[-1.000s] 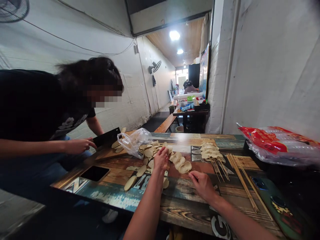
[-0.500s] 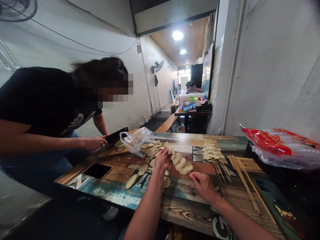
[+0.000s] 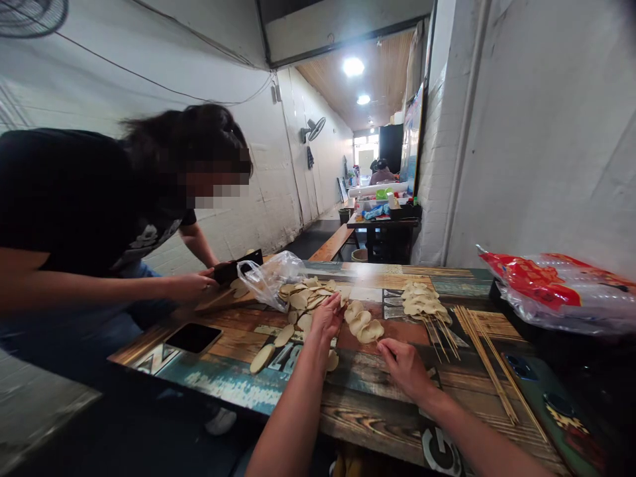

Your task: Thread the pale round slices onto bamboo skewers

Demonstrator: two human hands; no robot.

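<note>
My left hand [image 3: 325, 317] reaches into a loose pile of pale round slices [image 3: 305, 299] at the table's middle, fingers curled on one of them. Close to the right, my right hand [image 3: 405, 366] rests on the wooden table [image 3: 368, 404] with fingers closed in a pinch, just below a short overlapping row of slices [image 3: 362, 324]; what it pinches is too thin to make out. More slices lie scattered to the left [image 3: 261, 358].
A person in a black shirt [image 3: 89, 199] at the left cuts with a cleaver [image 3: 238, 266] on a board. A clear plastic bag [image 3: 271, 277], skewered slices [image 3: 422, 301], bare bamboo skewers [image 3: 489, 371], two phones [image 3: 193, 336] [image 3: 546, 404] and a red-printed bag [image 3: 556, 288] sit around.
My left hand has shifted slightly right within the slice pile. The other person's cleaver has moved along the board. My right hand has stayed put.
</note>
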